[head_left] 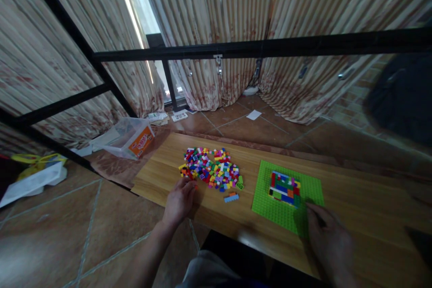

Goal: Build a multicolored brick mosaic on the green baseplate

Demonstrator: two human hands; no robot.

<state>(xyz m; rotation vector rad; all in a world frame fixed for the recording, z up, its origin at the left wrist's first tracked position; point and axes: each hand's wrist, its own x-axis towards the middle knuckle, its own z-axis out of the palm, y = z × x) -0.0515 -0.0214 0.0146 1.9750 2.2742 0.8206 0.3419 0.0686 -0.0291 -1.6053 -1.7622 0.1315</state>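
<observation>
My left hand (pixel 180 200) is at the near left edge of a pile of small toy building bricks (pixel 216 168) in many colours. Its fingers are bunched together, and a bit of orange-red brick (pixel 196 186) shows beside the fingertips; whether they grip it is hidden. Over the near right edge of a green baseplate (pixel 262 204) is my right hand (pixel 329 236), its fingers curled in and blurred. What it pinches, if anything, cannot be made out. A rectangular build of multicoloured bricks (pixel 285 189) stands on the plate, just left of my right fingertips.
A light blue brick with an orange one (pixel 231 197) lies between pile and baseplate on the wooden table (pixel 155 175). Beyond its left end, a clear plastic box (pixel 126 137) with an orange label sits on the floor. A black metal bar (pixel 270 48) crosses before the curtains.
</observation>
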